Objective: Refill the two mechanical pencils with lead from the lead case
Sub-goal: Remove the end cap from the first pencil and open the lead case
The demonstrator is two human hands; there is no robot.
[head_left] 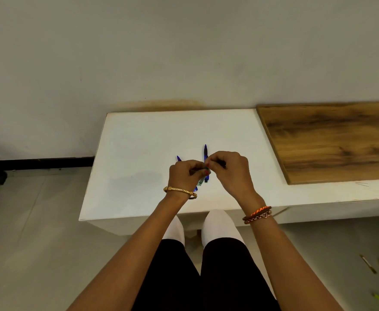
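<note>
The fingers [209, 165] of both hands are pinching together around a small greenish lead case [201, 179], meeting over its upper end, probably so one hand is steadying it while the other is working the cap or drawing out a lead; no lead is showing clearly enough to tell. The left hand [185, 175] is closing on the case's body, and the right hand [229, 168] is curling in from the other side, its fingertips pressing at the top. Both are hovering just above the white counter [139, 153], likely so anything dropped is landing close by. The two blue mechanical pencils [205, 151] are lying on the counter directly under and behind the hands, tips pointing away, apparently waiting within easy reach for refilling, with a wooden board [329, 140] sitting well apart to the right
</note>
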